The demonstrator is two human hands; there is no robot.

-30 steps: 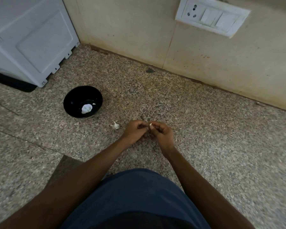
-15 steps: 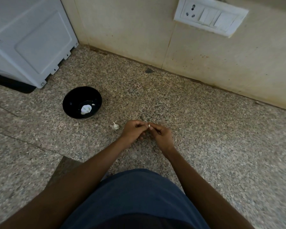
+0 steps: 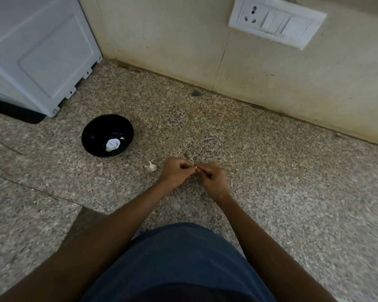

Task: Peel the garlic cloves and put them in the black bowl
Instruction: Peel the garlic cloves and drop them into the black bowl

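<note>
1. The speckled granite desk [image 3: 271, 171] is a mottle of beige, grey and black flecks, with thin dark seam lines crossing its left part.
2. The round glossy black bowl [image 3: 92, 136] is black inside and out; the garlic bulb piece [image 3: 112, 144] in it is white.
3. The small garlic piece with a pointed stem [image 3: 151, 167], lying on the desk, is off-white.
4. The tiny garlic clove [image 3: 195, 166] between the two hands shows pale white.
5. The tiled wall [image 3: 172, 35] is cream, marked with brownish stains and small red specks.
6. The plastic switch-and-socket plate [image 3: 275, 20] is white.
7. The boxy appliance [image 3: 37, 51] is pale white-grey, above a black base.
8. The person's garment [image 3: 179, 258] is plain dark blue.
</note>
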